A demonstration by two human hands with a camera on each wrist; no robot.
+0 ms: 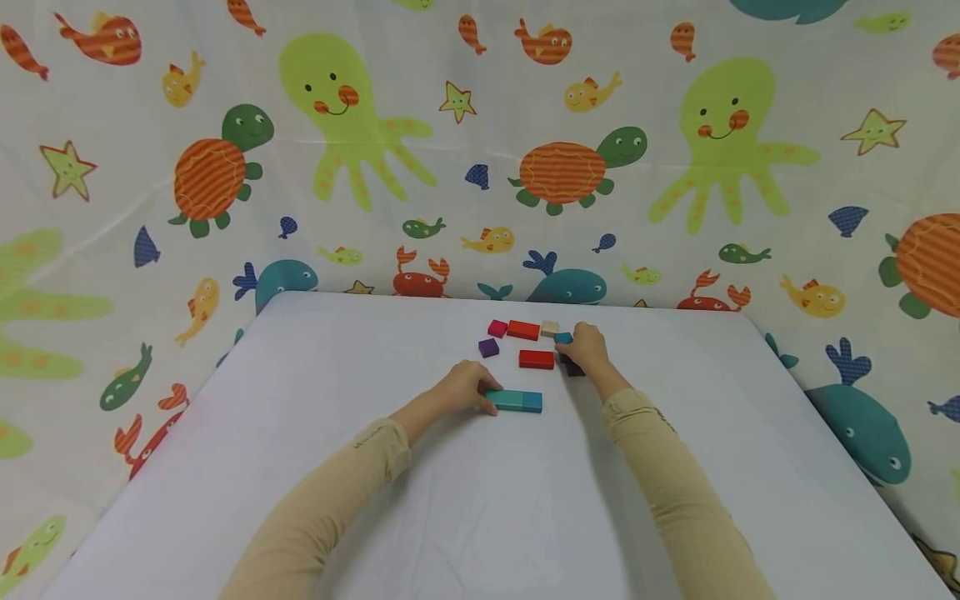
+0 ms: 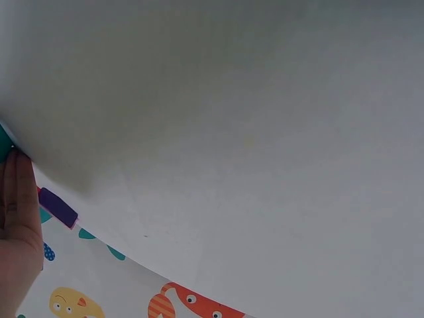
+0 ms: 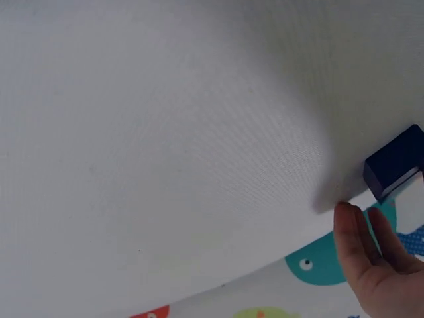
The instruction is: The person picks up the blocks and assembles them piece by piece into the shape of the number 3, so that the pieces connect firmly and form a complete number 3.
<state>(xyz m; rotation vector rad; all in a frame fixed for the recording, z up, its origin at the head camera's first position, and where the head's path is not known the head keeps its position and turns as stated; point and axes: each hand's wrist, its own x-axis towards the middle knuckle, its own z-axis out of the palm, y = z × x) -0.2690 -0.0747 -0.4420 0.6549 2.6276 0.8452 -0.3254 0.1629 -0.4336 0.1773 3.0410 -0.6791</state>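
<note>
My left hand [image 1: 467, 387] pinches the left end of a teal block [image 1: 506, 400], its thumb at the near side and its fingers at the far side. Against the teal block's right end lies a blue block [image 1: 532, 402], in one row with it. Farther back, my right hand [image 1: 591, 350] has thumb and fingers around a small blue block [image 1: 563, 338], partly hidden by them. Just below that hand sits a dark navy block [image 1: 574, 367], also seen as a navy block [image 3: 397, 162] beside the fingers [image 3: 354, 242] in the right wrist view.
Between the hands lies a red block [image 1: 536, 359]. Behind it stand another red block [image 1: 523, 330], a pink-red block [image 1: 497, 328], a cream block [image 1: 550, 328] and a purple block [image 1: 489, 347]. A patterned sea-animal cloth hangs behind the white table [image 1: 360, 350].
</note>
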